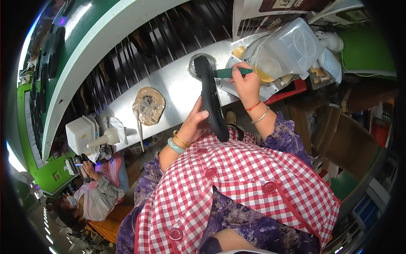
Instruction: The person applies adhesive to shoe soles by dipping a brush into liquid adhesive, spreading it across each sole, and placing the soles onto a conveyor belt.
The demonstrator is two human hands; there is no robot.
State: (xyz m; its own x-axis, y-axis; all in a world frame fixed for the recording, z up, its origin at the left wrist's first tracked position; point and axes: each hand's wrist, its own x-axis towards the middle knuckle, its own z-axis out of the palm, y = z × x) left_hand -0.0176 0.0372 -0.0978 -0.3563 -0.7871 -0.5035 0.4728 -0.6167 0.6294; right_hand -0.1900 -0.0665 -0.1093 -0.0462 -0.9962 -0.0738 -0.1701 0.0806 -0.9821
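My left hand (pixel 196 122) grips a black shoe sole (pixel 215 108) by its side, in front of my checked apron. The sole stands nearly upright, its toe or heel end reaching over the metal ledge. In my right hand (pixel 244 82) is a green-handled brush (pixel 224 73), pinched between thumb and fingers. The brush's tip meets the sole's upper edge; whether it touches is hard to tell. Behind the sole's far end sits a plastic-wrapped round dish (pixel 194 70), partly hidden.
On the metal ledge (pixel 176 91) lies a brown plastic-wrapped dish (pixel 149 111) with a thin stick. A clear plastic container (pixel 292 46) stands right, a white tub (pixel 80 134) left. Beyond is a rack of dark rods (pixel 156 38). A co-worker (pixel 99 197) sits lower left.
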